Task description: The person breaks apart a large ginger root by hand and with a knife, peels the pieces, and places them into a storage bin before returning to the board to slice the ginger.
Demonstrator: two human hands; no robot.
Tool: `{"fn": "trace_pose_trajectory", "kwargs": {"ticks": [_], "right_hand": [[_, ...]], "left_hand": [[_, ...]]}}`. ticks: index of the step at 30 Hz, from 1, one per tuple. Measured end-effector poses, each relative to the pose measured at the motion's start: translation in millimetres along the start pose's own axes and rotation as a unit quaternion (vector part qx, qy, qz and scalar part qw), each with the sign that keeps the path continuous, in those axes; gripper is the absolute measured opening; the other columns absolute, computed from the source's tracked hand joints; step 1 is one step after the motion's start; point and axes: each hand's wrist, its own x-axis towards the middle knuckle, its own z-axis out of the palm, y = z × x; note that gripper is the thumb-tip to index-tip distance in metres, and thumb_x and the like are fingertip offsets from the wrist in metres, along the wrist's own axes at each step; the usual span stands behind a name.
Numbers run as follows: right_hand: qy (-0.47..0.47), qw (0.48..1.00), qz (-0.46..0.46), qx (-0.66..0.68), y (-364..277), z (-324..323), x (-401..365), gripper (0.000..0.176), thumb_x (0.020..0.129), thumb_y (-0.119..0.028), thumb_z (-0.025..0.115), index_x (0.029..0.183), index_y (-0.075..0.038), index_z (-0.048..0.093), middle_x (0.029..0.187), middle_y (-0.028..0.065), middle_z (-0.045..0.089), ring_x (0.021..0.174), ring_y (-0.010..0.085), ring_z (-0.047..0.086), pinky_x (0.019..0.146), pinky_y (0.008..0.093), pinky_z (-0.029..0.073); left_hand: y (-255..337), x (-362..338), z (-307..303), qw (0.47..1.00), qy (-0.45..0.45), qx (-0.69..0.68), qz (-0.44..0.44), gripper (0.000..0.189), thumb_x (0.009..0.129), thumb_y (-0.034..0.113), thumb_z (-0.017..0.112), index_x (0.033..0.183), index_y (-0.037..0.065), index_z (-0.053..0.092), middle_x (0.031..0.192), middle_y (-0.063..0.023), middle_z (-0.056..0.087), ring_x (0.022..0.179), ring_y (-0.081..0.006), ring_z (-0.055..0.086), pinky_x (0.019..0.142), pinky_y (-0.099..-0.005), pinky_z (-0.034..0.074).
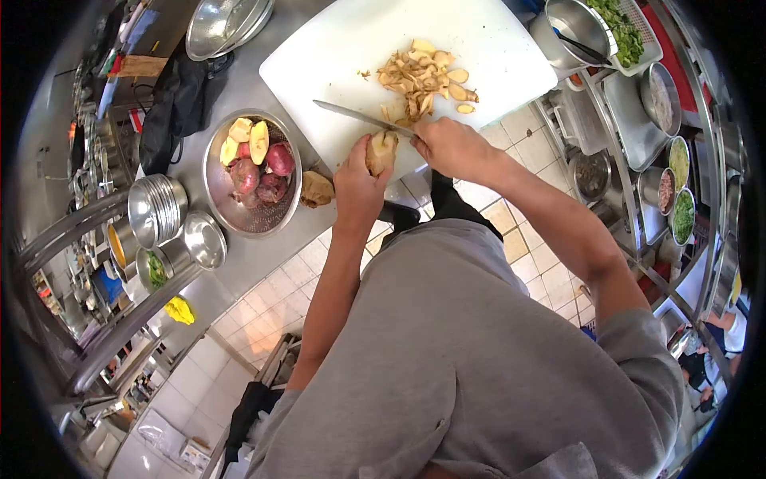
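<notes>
My left hand point(361, 177) is wrapped round a partly peeled piece of ginger point(381, 156) at the near edge of the white cutting board point(319, 48). My right hand point(452, 147) grips a knife point(357, 115), its handle hidden in the fingers. The blade points left across the board, just beyond the ginger. A pile of peelings point(423, 78) lies on the board past the knife. Left of my left hand, an unpeeled brown piece of ginger point(317, 189) rests beside a metal colander point(267, 226), which holds red onions point(246, 176) and peeled yellow pieces point(258, 142).
Stacked metal bowls point(155, 209) and a single bowl point(205, 240) stand at the left. Another bowl point(227, 28) sits at the upper left, near a black bag point(177, 108). A metal pot point(558, 49) is at the upper right. Containers of chopped food point(684, 215) line the right-hand rack.
</notes>
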Motion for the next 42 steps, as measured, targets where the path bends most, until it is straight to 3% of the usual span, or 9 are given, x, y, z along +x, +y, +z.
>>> {"fn": "trace_pose_trajectory", "kwargs": {"ticks": [8,14,17,23,27,30,33,36,42], "right_hand": [[-0.062,0.994,0.050,-0.080,-36.4,-40.4,-40.8,0.019,0.096,-0.016,0.059,0.091,0.001,0.062,0.074,0.0262,0.065,0.073,0.0462,0.067,0.067,0.0531,0.053],[-0.036,0.998,0.024,-0.052,-12.4,3.9,-6.0,0.017,0.095,-0.014,0.058,0.091,0.002,0.061,0.078,0.0259,0.066,0.078,0.0456,0.067,0.069,0.0540,0.053],[-0.031,0.998,0.022,-0.047,-8.6,6.6,10.7,0.016,0.093,-0.012,0.055,0.096,0.001,0.064,0.085,0.0260,0.067,0.084,0.0441,0.068,0.074,0.0532,0.055],[-0.021,1.000,0.017,0.014,5.0,8.3,12.1,0.021,0.095,-0.016,0.055,0.102,0.002,0.065,0.091,0.0280,0.068,0.088,0.0463,0.068,0.079,0.0515,0.055],[-0.008,0.989,0.054,0.139,14.6,8.6,11.7,0.025,0.097,-0.019,0.057,0.103,0.005,0.065,0.093,0.0308,0.068,0.090,0.0491,0.066,0.081,0.0517,0.054],[0.002,0.994,0.071,0.089,14.3,12.2,6.3,0.028,0.097,-0.019,0.058,0.102,0.007,0.064,0.092,0.0328,0.068,0.091,0.0496,0.066,0.081,0.0526,0.053],[0.012,0.990,0.080,0.114,10.9,13.0,0.1,0.030,0.098,-0.020,0.057,0.102,0.009,0.063,0.090,0.0345,0.067,0.090,0.0500,0.066,0.081,0.0535,0.053],[0.023,0.989,0.090,0.115,7.4,14.6,-6.2,0.031,0.099,-0.021,0.057,0.100,0.009,0.063,0.087,0.0346,0.067,0.087,0.0505,0.066,0.080,0.0536,0.053],[0.023,0.991,0.092,0.099,0.4,8.9,-17.1,0.032,0.100,-0.023,0.057,0.097,0.009,0.063,0.079,0.0338,0.066,0.080,0.0506,0.067,0.075,0.0540,0.053]], "left_hand": [[-1.4,-0.1,1.3,1.000,0.013,-0.016,-0.018,0.054,0.080,0.012,0.079,0.127,-0.004,0.058,0.109,-0.0245,0.069,0.097,-0.0418,0.068,0.086,-0.0448,0.055],[-2.6,-1.8,-0.5,1.000,0.004,0.015,0.010,0.054,0.080,0.012,0.079,0.126,-0.004,0.058,0.115,-0.0230,0.068,0.101,-0.0404,0.067,0.086,-0.0443,0.054],[-9.0,-2.0,6.1,0.999,0.029,-0.018,-0.003,0.054,0.081,0.022,0.082,0.125,-0.002,0.061,0.112,-0.0215,0.069,0.100,-0.0384,0.067,0.086,-0.0422,0.054],[17.5,5.0,-16.4,0.989,0.036,0.118,0.080,0.052,0.078,0.026,0.084,0.119,0.000,0.065,0.108,-0.0180,0.067,0.097,-0.0376,0.063,0.086,-0.0457,0.051],[24.5,10.9,-19.9,0.993,0.004,-0.066,-0.097,0.043,0.081,0.015,0.082,0.116,-0.002,0.063,0.107,-0.0140,0.068,0.096,-0.0228,0.066,0.084,-0.0362,0.054],[5.6,13.8,-11.4,0.955,0.060,-0.250,-0.148,0.043,0.083,0.010,0.082,0.118,-0.002,0.059,0.109,-0.0113,0.067,0.083,-0.0171,0.067,0.074,-0.0310,0.055],[0.1,15.1,-2.0,0.911,0.124,-0.374,-0.117,0.040,0.087,0.006,0.079,0.119,-0.002,0.055,0.106,-0.0101,0.069,0.092,-0.0123,0.067,0.080,-0.0275,0.055],[-6.4,12.0,11.5,0.890,0.137,-0.426,-0.088,0.041,0.090,0.005,0.075,0.124,-0.002,0.053,0.102,-0.0089,0.071,0.093,-0.0121,0.067,0.083,-0.0273,0.055],[-25.7,3.1,0.6,0.921,0.067,-0.358,-0.141,0.037,0.090,0.006,0.076,0.123,-0.001,0.060,0.108,-0.0090,0.071,0.096,-0.0123,0.067,0.086,-0.0267,0.054]]}}
